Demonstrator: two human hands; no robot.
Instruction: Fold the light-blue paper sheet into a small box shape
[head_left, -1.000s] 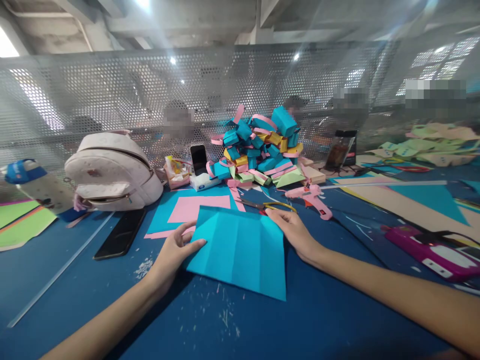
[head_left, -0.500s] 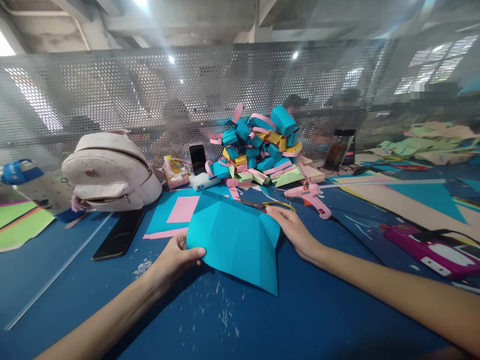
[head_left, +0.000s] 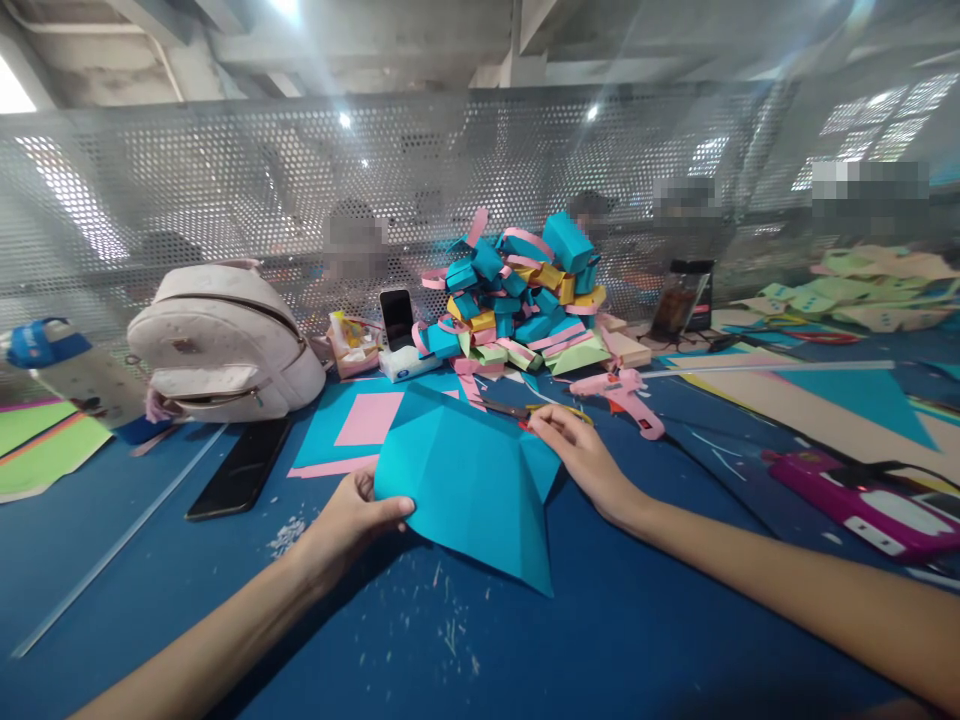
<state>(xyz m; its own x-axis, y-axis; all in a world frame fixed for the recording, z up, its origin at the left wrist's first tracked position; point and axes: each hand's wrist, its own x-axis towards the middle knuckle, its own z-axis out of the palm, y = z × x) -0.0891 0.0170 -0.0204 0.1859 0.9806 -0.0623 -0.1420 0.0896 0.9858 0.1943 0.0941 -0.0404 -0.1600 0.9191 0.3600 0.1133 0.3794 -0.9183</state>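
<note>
Between two bare hands, near the middle of one blue table (head_left: 637, 640), was one sheet of blue paper (head_left: 465, 480), bowed upward and marked by several creases, its single near right corner pointing toward the near side. Whether that corner touched the table could not be told. The left hand (head_left: 367, 510) gripped the sheet's left edge, one thumb lying on top and the other fingers bent beneath. The right hand (head_left: 577, 450) had its fingers bent inward at the sheet's far right corner; whether they pinched the paper could not be told.

Just beyond that hand lay one pair of scissors (head_left: 504, 408), partly hidden, and to the right of it one pink glue gun (head_left: 626, 395). Farther right sat one purple power strip (head_left: 862, 505). Two phones were in view: one (head_left: 238, 470) lay flat on the left, and one (head_left: 397, 318) stood upright farther off, behind one tissue pack (head_left: 409, 366). One small pink box (head_left: 354, 352) stood left of the tissues. On the far left were one white backpack (head_left: 217, 340) and one tilted bottle (head_left: 82, 385). Two long narrow strips showed, one (head_left: 120, 540) on the left and one (head_left: 772, 368) on the right. At the far middle rose one heap of folded paper pieces (head_left: 517, 300), too crowded to count, in front of one perforated screen (head_left: 225, 170).
</note>
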